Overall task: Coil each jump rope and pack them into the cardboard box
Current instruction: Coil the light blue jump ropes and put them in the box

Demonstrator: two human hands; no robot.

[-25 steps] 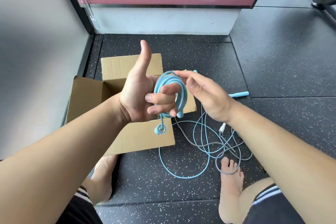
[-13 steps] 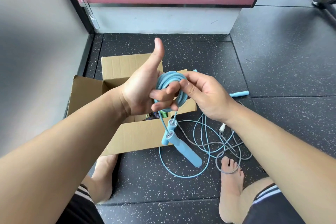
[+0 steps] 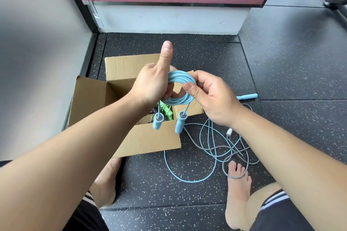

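I see a grey wall (image 3: 37,43) at left and speckled black floor (image 3: 281,80) under the open cardboard box (image 3: 90,99), its contents mostly hidden by my left hand (image 3: 150,84). That hand curls through the coiled blue rope (image 3: 180,78) above the box, thumb up; my right hand (image 3: 212,99) pinches the coil's right edge.

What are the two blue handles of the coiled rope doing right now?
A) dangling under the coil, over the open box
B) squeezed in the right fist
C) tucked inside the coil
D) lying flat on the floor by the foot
A: the handles hang free below the coiled blue rope, which the left hand and right hand hold above the cardboard box.
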